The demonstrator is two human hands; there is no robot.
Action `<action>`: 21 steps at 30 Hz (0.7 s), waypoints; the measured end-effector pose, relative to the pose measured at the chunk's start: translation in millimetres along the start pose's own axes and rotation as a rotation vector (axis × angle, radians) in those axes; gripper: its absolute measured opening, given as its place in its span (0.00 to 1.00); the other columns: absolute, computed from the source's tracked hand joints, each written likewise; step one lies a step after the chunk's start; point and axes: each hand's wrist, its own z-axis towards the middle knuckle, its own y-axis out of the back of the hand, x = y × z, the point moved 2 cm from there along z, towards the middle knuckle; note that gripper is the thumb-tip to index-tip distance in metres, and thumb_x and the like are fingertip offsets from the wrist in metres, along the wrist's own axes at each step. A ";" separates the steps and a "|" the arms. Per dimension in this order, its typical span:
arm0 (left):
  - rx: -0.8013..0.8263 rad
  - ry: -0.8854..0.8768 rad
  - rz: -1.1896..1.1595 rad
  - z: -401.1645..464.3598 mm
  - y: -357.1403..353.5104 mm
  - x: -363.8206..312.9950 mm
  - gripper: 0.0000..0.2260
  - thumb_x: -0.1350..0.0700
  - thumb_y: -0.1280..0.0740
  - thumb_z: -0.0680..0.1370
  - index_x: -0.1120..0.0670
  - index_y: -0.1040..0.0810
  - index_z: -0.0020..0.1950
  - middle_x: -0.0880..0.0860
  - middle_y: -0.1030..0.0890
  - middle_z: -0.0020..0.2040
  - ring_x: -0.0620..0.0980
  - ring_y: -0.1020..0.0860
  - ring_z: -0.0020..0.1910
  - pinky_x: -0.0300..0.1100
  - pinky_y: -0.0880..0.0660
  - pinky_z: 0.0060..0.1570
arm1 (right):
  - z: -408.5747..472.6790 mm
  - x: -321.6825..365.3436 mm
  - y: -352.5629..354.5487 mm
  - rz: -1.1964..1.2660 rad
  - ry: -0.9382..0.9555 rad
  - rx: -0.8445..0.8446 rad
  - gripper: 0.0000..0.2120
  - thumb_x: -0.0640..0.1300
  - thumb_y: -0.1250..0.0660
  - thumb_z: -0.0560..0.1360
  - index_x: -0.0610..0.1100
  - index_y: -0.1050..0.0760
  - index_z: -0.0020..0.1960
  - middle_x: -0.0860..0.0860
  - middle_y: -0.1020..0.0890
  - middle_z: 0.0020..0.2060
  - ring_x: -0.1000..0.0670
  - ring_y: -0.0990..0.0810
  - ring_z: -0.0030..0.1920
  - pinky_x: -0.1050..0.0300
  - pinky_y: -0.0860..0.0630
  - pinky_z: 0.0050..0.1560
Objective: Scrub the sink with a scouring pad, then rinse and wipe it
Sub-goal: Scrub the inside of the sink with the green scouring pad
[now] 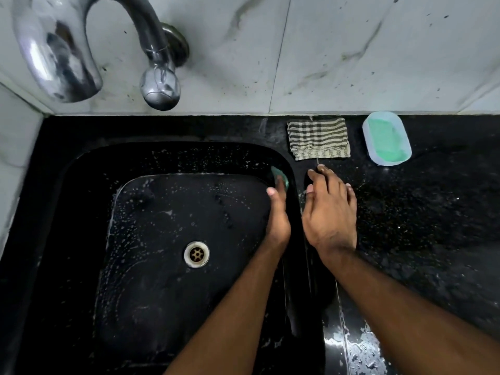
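Green pad [280, 177] pressed by left hand [277, 212] against sink [89, 169] right wall, far corner | fingers held it | right hand [328, 209] flat on counter [433, 212], holding nothing.

No writing, label, brand or number can be read anywhere here. The soap dish [387, 138] and striped cloth [318, 138] carry none.
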 end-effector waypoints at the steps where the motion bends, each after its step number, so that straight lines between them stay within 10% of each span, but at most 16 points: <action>1: 0.022 -0.009 -0.023 -19.7 0.8 4.8 0.39 0.26 0.56 0.78 0.49 0.43 0.82 0.50 0.40 0.81 0.48 0.44 0.81 0.56 0.51 0.80 | -0.3 1.4 -0.2 0.006 0.002 0.000 0.19 0.48 0.48 0.82 0.53 0.35 0.71 0.55 0.34 0.73 0.52 0.37 0.74 0.46 0.42 0.74; 10: -0.003 -0.064 -0.103 -29.2 -13.9 -36.3 0.32 0.39 0.65 0.83 0.53 0.45 0.82 0.45 0.44 0.82 0.37 0.46 0.78 0.28 0.52 0.73 | -0.6 2.5 2.3 -0.004 0.001 -0.012 0.18 0.47 0.46 0.81 0.53 0.34 0.70 0.54 0.33 0.72 0.51 0.35 0.72 0.45 0.40 0.73; 14: 0.006 -0.023 -0.194 -34.5 -10.8 -17.3 0.38 0.29 0.56 0.78 0.54 0.28 0.72 0.51 0.21 0.68 0.49 0.28 0.73 0.41 0.31 0.71 | -1.5 2.8 3.8 -0.010 -0.001 -0.020 0.18 0.48 0.46 0.81 0.53 0.33 0.69 0.53 0.33 0.71 0.49 0.34 0.70 0.45 0.39 0.72; 21: -0.092 -0.104 -0.129 -33.8 -14.6 -28.8 0.47 0.22 0.56 0.73 0.52 0.41 0.82 0.50 0.38 0.81 0.46 0.42 0.80 0.51 0.49 0.81 | 0.1 1.7 3.0 -0.026 0.007 0.002 0.18 0.50 0.48 0.81 0.52 0.33 0.69 0.52 0.32 0.71 0.50 0.34 0.71 0.45 0.39 0.72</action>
